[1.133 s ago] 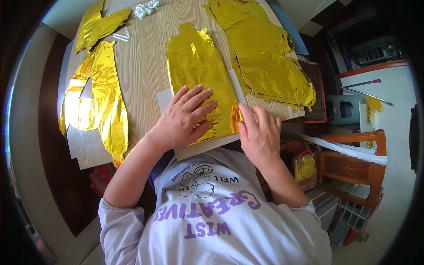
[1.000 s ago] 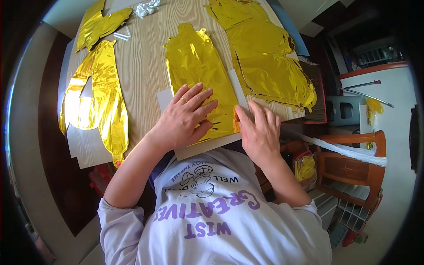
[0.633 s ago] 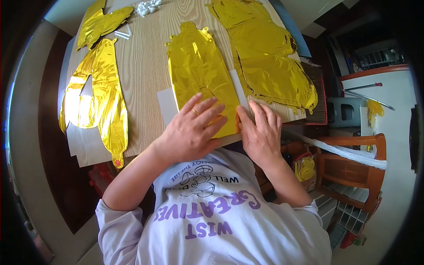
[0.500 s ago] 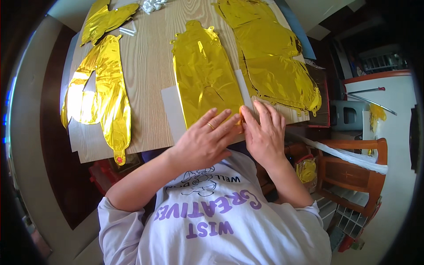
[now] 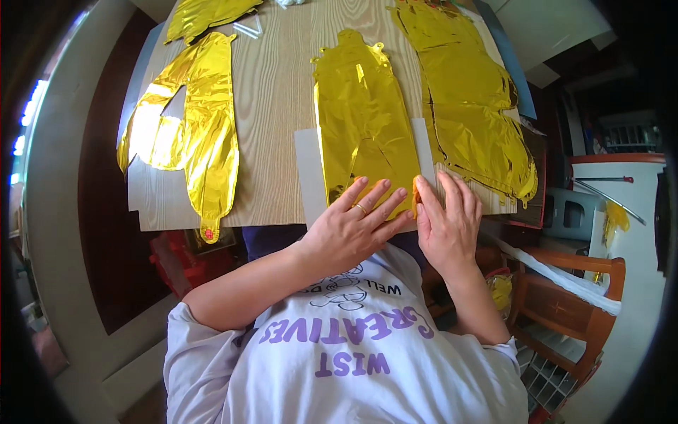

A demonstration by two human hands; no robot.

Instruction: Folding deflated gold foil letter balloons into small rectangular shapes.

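A flat gold foil balloon (image 5: pixel 367 120) lies in front of me, partly over a pale sheet (image 5: pixel 308 169). My left hand (image 5: pixel 353 222) rests on the balloon's near end with its fingers spread, holding nothing. At the balloon's near right corner, my right hand (image 5: pixel 452 222) has thumb and forefinger closed at a small orange piece (image 5: pixel 417 192). What kind of thing that piece is, I cannot make out. Its other fingers stretch forward over the table. The near edge of the balloon is partly hidden under my left hand.
Another gold foil balloon (image 5: pixel 208 134) lies at the left, its tail hanging over the table (image 5: pixel 272 106) edge. Larger gold foil (image 5: pixel 473 99) covers the right side. Further gold foil (image 5: pixel 208 18) and white sticks (image 5: pixel 247 30) lie far left. A wooden chair (image 5: pixel 565 304) stands at my right.
The whole view has shifted, so the table appears further right and higher. My left fingers have spread wider on the foil. My right hand stays at the orange piece.
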